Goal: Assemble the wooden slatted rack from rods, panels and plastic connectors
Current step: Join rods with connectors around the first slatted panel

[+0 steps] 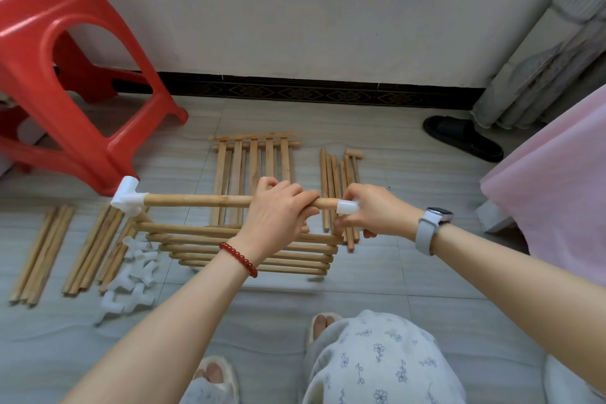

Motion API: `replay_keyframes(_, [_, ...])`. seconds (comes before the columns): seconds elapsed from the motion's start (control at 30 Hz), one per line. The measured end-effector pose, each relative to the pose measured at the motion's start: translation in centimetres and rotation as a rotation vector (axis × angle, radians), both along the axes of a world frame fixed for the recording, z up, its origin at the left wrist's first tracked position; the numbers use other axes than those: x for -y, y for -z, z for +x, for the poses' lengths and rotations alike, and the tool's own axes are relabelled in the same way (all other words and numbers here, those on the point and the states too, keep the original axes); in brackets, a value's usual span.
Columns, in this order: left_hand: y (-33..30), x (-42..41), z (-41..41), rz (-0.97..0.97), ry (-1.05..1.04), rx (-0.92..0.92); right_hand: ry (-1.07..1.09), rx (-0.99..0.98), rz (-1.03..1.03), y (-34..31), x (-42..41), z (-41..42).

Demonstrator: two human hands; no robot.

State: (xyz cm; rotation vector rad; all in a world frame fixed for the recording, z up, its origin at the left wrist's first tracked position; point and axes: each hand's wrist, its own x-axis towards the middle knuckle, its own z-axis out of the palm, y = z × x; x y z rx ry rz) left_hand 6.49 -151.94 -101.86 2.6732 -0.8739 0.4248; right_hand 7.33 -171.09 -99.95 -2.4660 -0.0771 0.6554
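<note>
Left hand (pixel 278 210) grips rod (pixel 196 200) above grey tiled floor (pixel 393 282).

Mid-frame, a horizontal wooden rod (pixel 196 200) carries a white plastic connector (pixel 128 196) on its left end and another, a white cap (pixel 347 207), on its right. Below it hangs a slatted panel (pixel 249 248); loose rods (pixel 339 187) lie beyond.

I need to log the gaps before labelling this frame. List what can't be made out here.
Head view only:
- How far the white connector sits on the rod: the right hand covers most of it.
- The rod's middle: under the left hand.
- Lower right corner of the slatted panel: behind both hands.
- Shapes in the connector pile: too small and overlapping.
- The red stool: cut off at the left edge.
</note>
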Motion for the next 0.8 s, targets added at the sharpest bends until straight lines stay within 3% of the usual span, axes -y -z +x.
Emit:
replay_keyframes(0.17, [0.0, 0.1, -0.5, 0.002, -0.009, -0.017, -0.119, 0.109, -0.284, -0.9, -0.6, 0.5])
replay_keyframes(0.47, [-0.3, 0.9, -0.7, -0.014, 0.01, -0.076, -0.136, 0.08, -0.36, -1.0, -1.8, 0.6])
replay_keyframes(0.57, [-1.1, 0.1, -0.1, -0.076, -0.054, -0.083, -0.104, 0.07, -0.107, -2.2, -1.2, 1.4])
replay_keyframes(0.73, [-4.0, -2.5, 1.9, -0.281, -0.135, -0.141, 0.098, 0.017, 0.685, -5.1, -1.2, 2.0])
replay_keyframes(0.8, [-5.5, -3.5, 2.3, -0.388, -0.149, -0.203, 0.057, 0.062, 0.849, -6.6, -2.2, 1.9])
